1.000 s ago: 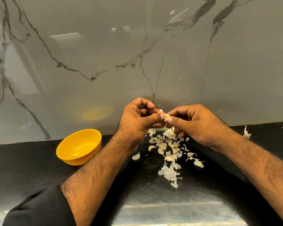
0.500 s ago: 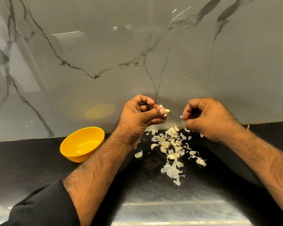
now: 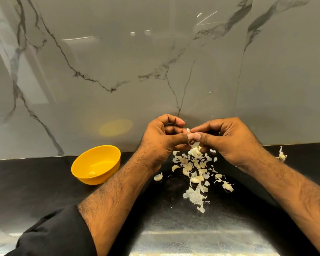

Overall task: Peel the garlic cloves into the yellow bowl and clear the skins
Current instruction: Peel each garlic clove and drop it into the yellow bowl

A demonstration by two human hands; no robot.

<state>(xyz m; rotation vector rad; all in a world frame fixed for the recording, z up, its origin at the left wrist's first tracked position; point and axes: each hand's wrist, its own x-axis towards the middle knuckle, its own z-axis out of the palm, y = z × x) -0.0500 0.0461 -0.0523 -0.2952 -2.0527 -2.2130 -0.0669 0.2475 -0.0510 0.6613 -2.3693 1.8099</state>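
2 hands [image 3: 190,137] pinch a garlic clove [image 3: 188,130] above papery, curled skins [image 3: 196,169].

Left hand [image 3: 160,139], right hand [image 3: 227,139] fingertip-to-fingertip

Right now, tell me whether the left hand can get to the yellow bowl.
Probably yes. The left hand pinches a garlic clove with the right hand, but the yellow bowl sits open just left of its forearm, nothing between.

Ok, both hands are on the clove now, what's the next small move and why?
Probably pull off the loose skin with the right hand: both hands pinch the garlic clove over the skin pile, and the left hand steadies it.
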